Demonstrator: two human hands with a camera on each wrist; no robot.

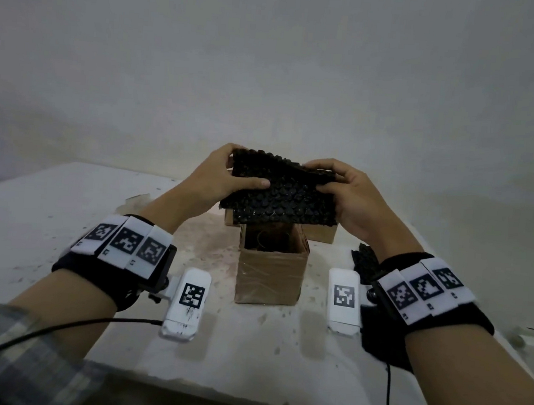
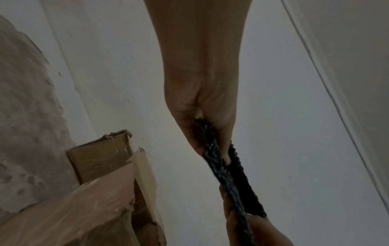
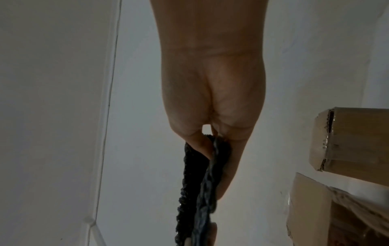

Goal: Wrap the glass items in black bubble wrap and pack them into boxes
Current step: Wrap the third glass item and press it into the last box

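Observation:
A folded sheet of black bubble wrap (image 1: 279, 192) hangs in the air above an open, taped cardboard box (image 1: 270, 272) at the table's middle. My left hand (image 1: 226, 175) pinches the sheet's left end, thumb on top. My right hand (image 1: 339, 188) pinches its right end. In the left wrist view the bubble wrap (image 2: 223, 168) shows edge-on between thumb and fingers of the left hand (image 2: 210, 146). In the right wrist view the bubble wrap (image 3: 200, 183) is doubled over in the right hand (image 3: 210, 149). Something round and dim lies inside the box; I cannot tell what.
A second cardboard box (image 1: 320, 231) lies behind the open one, mostly hidden by the sheet. More black bubble wrap (image 1: 364, 259) lies on the stained white table (image 1: 68, 220) under my right wrist. A bare wall rises behind the table.

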